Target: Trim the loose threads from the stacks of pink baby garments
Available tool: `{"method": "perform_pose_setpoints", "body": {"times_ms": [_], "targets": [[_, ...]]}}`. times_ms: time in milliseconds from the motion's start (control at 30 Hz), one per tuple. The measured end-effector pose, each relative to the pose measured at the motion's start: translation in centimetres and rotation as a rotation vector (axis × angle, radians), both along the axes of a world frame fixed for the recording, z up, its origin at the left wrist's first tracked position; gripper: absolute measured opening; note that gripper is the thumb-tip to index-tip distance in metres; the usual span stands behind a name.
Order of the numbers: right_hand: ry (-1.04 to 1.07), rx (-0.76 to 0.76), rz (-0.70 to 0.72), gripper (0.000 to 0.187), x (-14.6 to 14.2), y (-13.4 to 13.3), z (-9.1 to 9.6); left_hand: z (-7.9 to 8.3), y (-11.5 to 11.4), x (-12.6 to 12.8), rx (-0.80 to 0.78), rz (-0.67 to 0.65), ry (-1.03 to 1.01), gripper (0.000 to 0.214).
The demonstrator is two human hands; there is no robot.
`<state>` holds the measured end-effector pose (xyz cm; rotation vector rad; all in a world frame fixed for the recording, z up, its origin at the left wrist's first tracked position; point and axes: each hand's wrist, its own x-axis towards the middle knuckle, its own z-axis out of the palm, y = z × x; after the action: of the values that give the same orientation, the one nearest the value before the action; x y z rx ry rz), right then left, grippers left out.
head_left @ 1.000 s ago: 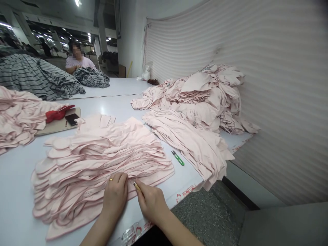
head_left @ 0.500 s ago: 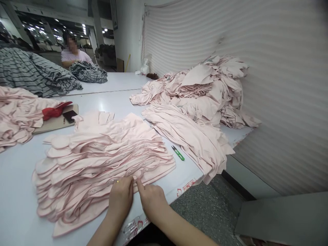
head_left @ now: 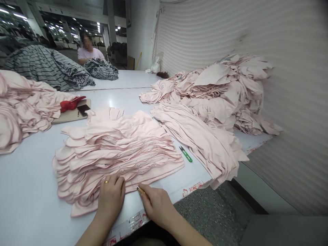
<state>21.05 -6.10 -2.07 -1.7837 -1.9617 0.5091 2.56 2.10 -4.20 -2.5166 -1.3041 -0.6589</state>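
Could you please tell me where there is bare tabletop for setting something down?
White tabletop shows bare at front left, between the loose pink garment pile and the layered pink garments with darker edging, and behind the latter, toward the grey, dark-striped fabric. It is crowded at right, under heaped pale-pink cloth, and where the left hand rests.

Qty. per kind. Hands, own: 2, i.e. L hand (head_left: 112, 193), R hand (head_left: 159, 205). Pen-like tool (head_left: 143, 192): 1. Ring (head_left: 106, 181): 1. Green snips (head_left: 186, 154): 1. Pink cloth piles: 4, i.e. near stack (head_left: 115, 148), R bundle (head_left: 200, 136), far-R heap (head_left: 217, 90), L heap (head_left: 33, 102); pcs. per pile overlap, not countable. Striped cloth piles: 2, far L, i.e. lg. pile (head_left: 51, 66), sm. pile (head_left: 102, 70). Beige board (head_left: 67, 117): 1. Red item (head_left: 69, 105): 1. Dark flat item (head_left: 83, 109): 1. White bag (head_left: 155, 65): 1, far. Brown bundle (head_left: 162, 74): 1, far. Co-worker (head_left: 91, 53): 1, far L; addl. bkgd. figures too dim to count.
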Motion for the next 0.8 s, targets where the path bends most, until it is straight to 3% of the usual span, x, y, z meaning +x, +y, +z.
{"method": "perform_pose_setpoints", "body": {"times_ms": [200, 333, 467, 633, 800], "targets": [[-0.13, 0.008, 0.013, 0.033, -1.7, 0.8, -0.5, -1.4, 0.7, -0.8, 0.052, -0.187, -0.04, 0.021], [-0.182, 0.007, 0.002, 0.024, -2.4, 2.0, -1.0, -2.0, 1.5, -2.7, -0.012, -0.178, -0.073, 0.026], [-0.25, -0.017, 0.002, 0.026, -2.5, 2.1, -1.4, -0.5, 3.2, -3.6, -0.063, -0.155, 0.032, 0.024], [-0.254, -0.038, 0.0, 0.033, -2.3, 1.5, -1.3, 1.2, 5.6, -3.8, 0.028, -0.23, 0.05, 0.02], [-0.134, 0.014, 0.02, 0.034, -2.8, 1.6, -1.1, 1.1, 4.0, -3.8, 0.0, -0.195, 0.076, 0.019]]}}
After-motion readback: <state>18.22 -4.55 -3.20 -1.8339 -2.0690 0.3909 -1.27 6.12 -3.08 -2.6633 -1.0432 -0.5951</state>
